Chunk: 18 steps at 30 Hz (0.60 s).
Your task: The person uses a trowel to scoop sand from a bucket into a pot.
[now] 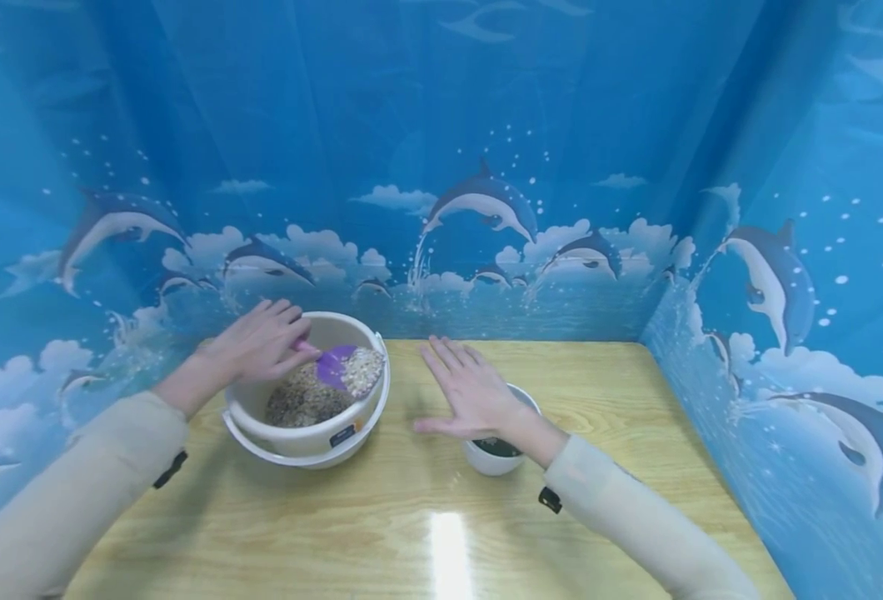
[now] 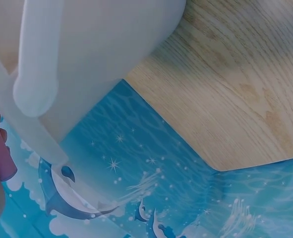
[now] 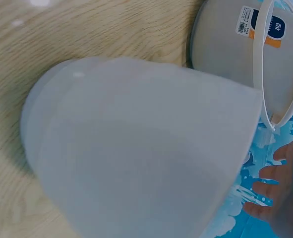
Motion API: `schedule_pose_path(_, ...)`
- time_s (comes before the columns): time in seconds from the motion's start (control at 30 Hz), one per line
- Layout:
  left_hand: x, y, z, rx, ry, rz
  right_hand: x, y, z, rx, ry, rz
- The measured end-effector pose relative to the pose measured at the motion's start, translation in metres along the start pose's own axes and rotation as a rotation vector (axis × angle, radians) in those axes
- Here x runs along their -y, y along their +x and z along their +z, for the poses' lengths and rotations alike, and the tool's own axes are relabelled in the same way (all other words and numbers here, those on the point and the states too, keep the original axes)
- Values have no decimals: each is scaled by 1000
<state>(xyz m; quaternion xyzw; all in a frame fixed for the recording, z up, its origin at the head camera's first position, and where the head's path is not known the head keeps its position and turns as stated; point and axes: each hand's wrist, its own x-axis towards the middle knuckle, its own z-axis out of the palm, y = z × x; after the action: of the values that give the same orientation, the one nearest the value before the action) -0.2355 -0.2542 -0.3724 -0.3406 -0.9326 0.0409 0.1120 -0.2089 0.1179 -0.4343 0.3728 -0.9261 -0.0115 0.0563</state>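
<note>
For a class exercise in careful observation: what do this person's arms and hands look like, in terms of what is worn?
The left sleeve and right sleeve are long and pale cream. A small black device shows near the left wrist, and a second black device near the right. The left hand and right hand wear no gloves.

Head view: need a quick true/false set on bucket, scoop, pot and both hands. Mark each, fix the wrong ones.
1. The left grip holds the scoop. True.
2. The scoop is bare. False: pale grains lie on it.
3. The pot stands to the right of the bucket. True.
4. The right grip is clenched round the pot. False: its fingers are extended, thumb out to the side.
5. The bucket bears a label on its outside. True.
6. The bucket is empty. False: a grainy mix lies inside.
</note>
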Motion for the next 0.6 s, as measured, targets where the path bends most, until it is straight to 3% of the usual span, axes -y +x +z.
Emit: schedule_pose_path(0.6, -15, 15, 3, -37, -28, 47, -20, -35, -1, -13, 1, 24)
